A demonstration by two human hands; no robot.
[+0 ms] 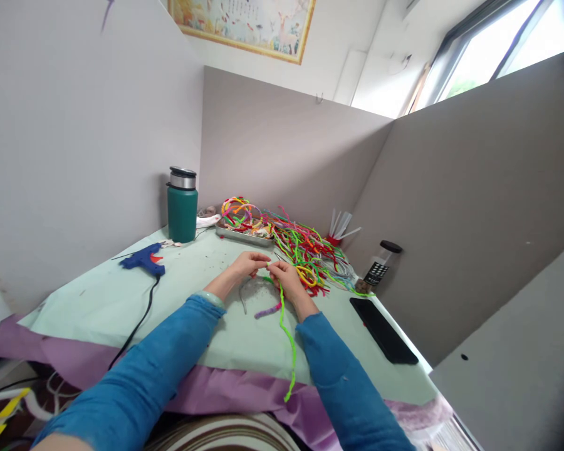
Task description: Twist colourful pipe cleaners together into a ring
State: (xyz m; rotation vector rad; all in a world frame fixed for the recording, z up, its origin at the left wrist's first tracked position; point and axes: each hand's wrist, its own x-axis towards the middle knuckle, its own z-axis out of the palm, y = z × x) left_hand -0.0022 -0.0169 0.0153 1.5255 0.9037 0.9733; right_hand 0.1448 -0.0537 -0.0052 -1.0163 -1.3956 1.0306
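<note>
My left hand [247, 265] and my right hand [286, 280] meet over the middle of the table, fingertips pinched close together. Between them is a bright green fuzzy pipe cleaner [288, 341], whose long tail hangs from my right hand toward the table's front edge. Just under my hands is a thin curved headband [243, 297], its bare grey end on the left. A purple and pink fuzzy wrapped end [267, 311] shows on the right. My fingers hide where the green strand meets the band, so I cannot tell whether the left hand also grips the band.
Behind my hands lie a metal tray [249, 237] of colourful pieces and a heap of pipe cleaners [305, 241]. A green bottle [182, 210] and a blue glue gun [143, 259] with a cord are left. A black phone-like slab [384, 330] and a clear jar [380, 266] are right.
</note>
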